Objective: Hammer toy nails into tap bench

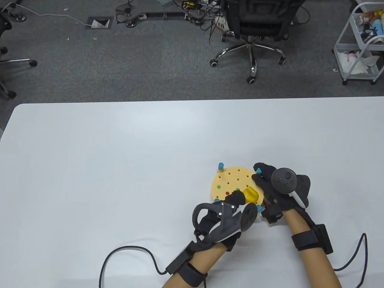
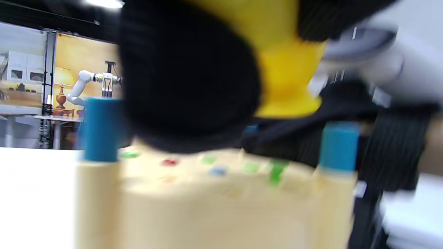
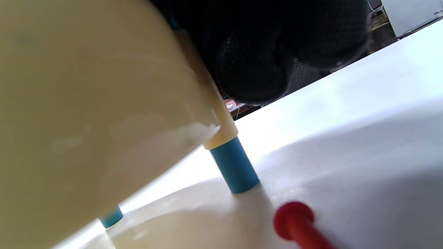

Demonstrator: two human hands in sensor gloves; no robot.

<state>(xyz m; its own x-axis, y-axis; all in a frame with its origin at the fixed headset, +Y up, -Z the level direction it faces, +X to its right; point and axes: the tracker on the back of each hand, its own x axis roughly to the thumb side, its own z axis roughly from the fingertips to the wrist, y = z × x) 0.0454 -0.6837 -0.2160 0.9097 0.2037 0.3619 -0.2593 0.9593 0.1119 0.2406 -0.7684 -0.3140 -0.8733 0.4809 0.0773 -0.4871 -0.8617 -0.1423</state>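
While the right hand point(image 1: 280, 187) grips the bench point(image 1: 232, 180) rim — the left hand point(image 1: 228, 217) clutches the yellow hammer point(image 1: 250, 194).

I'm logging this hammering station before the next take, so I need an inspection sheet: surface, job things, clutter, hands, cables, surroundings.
Surface: white table, matte.
Job's things: round cream plastic tap bench on blue-tipped legs, small coloured nails in its holes; yellow plastic hammer head above its near edge; a red plastic rod lies on the table beside a leg.
Clutter: nothing seen on the table.
Hands: left hand grips the yellow hammer; right hand holds the bench's right rim, fingers by a blue post.
Cables: black cords trail from both wrists across the table.
Surroundings: grey carpet, black office chair, white wire trolley.
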